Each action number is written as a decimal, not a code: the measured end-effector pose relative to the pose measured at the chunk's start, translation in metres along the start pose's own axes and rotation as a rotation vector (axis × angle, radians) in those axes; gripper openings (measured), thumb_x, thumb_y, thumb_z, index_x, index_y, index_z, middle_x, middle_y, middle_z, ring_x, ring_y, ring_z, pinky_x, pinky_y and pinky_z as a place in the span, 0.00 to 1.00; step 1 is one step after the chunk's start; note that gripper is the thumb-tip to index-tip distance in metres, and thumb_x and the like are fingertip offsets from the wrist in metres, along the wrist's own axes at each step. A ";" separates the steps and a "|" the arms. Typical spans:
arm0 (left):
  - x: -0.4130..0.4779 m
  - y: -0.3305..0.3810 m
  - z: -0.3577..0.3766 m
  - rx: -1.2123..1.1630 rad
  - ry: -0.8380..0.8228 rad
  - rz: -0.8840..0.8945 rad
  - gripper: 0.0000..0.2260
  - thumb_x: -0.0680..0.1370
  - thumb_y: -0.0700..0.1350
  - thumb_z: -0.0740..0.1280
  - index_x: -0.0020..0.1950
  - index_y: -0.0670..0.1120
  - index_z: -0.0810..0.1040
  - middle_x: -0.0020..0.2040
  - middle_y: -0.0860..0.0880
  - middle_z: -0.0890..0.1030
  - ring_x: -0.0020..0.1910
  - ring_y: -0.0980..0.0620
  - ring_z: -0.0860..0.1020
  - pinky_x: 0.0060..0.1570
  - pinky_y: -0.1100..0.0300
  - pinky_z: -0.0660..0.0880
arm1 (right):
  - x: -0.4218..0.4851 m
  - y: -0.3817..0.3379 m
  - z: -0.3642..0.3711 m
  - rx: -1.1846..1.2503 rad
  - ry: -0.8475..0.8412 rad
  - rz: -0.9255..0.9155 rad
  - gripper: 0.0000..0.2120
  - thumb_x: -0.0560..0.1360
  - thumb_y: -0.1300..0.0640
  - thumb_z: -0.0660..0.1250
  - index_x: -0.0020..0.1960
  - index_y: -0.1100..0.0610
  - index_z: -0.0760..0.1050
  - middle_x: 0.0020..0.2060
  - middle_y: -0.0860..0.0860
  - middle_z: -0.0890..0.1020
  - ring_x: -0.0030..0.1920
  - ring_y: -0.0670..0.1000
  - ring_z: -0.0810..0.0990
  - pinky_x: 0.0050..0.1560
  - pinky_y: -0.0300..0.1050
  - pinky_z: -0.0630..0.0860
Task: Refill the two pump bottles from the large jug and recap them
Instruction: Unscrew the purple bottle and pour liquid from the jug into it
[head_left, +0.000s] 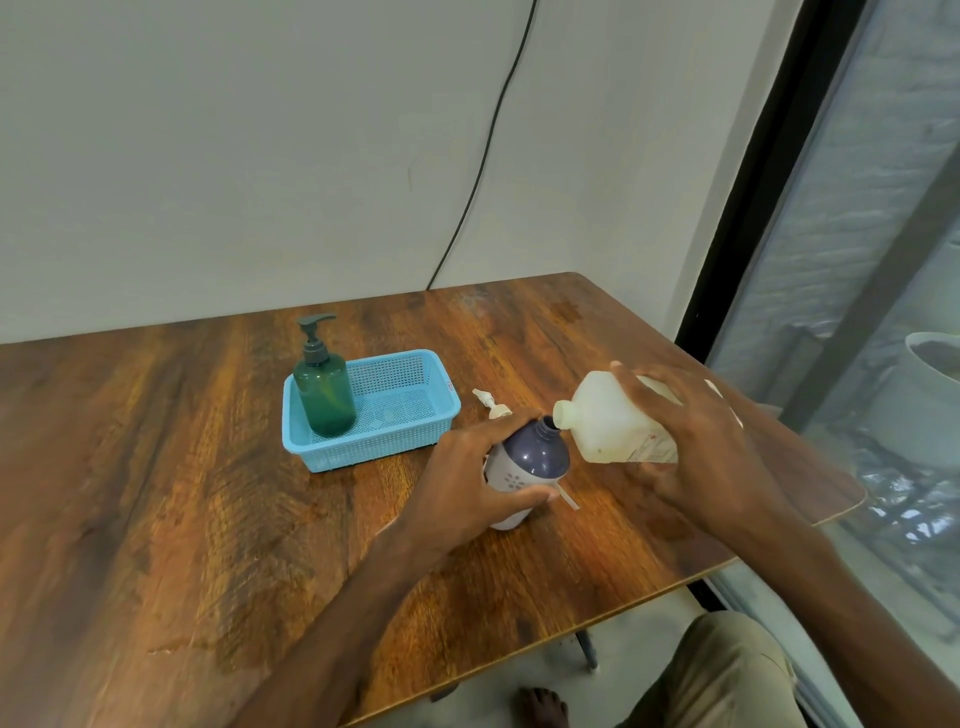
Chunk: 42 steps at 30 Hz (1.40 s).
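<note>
While tipped spout-first toward 9 o'clock and clasped round its body by the right grip: large cream-coloured jug, mouth touching the open neck of the navy-and-white pump bottle. Bottle leaning a little toward the jug, steadied by the left grip, fingers and thumb curled round its shoulder and side. Both near the middle of the wooden counter, toward its 3 o'clock edge. Flowing liquid too small to make out; fill level hidden by the opaque wall.

At 11 o'clock of that bottle, lying loose on the counter: cream pump head, apparently unscrewed from it. Thin white dip tube showing at the bottle's 5 o'clock.

Farther off at 10 o'clock, upright in the 9 o'clock end of a light-blue mesh basket: green pump bottle, dark pump screwed on.

Judged progress: roughly midway at best. One refill in hand, not shown finished; recapping of this bottle yet to do. Green bottle capped, but whether already refilled or untouched impossible to tell.
</note>
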<state>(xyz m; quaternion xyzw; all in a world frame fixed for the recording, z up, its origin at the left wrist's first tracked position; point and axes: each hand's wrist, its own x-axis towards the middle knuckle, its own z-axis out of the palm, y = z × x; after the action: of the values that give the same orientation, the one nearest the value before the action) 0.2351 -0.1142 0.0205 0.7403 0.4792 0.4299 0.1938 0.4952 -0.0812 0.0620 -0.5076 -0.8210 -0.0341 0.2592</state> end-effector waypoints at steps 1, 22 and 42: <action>0.000 0.000 0.000 -0.001 0.001 0.001 0.36 0.69 0.54 0.83 0.74 0.55 0.75 0.63 0.63 0.80 0.62 0.68 0.77 0.56 0.75 0.74 | 0.000 0.001 0.000 0.004 -0.002 0.000 0.51 0.64 0.55 0.84 0.80 0.46 0.60 0.74 0.55 0.71 0.74 0.60 0.67 0.69 0.66 0.70; -0.001 -0.001 0.001 0.005 0.015 -0.015 0.36 0.68 0.56 0.83 0.73 0.55 0.75 0.60 0.66 0.79 0.60 0.71 0.76 0.55 0.75 0.74 | 0.006 -0.003 -0.008 0.011 -0.008 -0.072 0.55 0.62 0.61 0.84 0.79 0.41 0.57 0.73 0.56 0.70 0.74 0.62 0.67 0.65 0.71 0.73; 0.000 0.001 0.000 0.001 0.024 -0.031 0.36 0.68 0.56 0.83 0.73 0.53 0.76 0.63 0.63 0.80 0.62 0.68 0.77 0.57 0.75 0.73 | 0.012 -0.008 -0.018 -0.011 -0.053 -0.054 0.52 0.64 0.63 0.82 0.80 0.44 0.59 0.74 0.55 0.69 0.75 0.61 0.64 0.71 0.67 0.68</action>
<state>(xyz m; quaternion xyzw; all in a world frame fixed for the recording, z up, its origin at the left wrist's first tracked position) 0.2359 -0.1148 0.0211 0.7276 0.4932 0.4355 0.1943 0.4913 -0.0811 0.0847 -0.4874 -0.8408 -0.0320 0.2334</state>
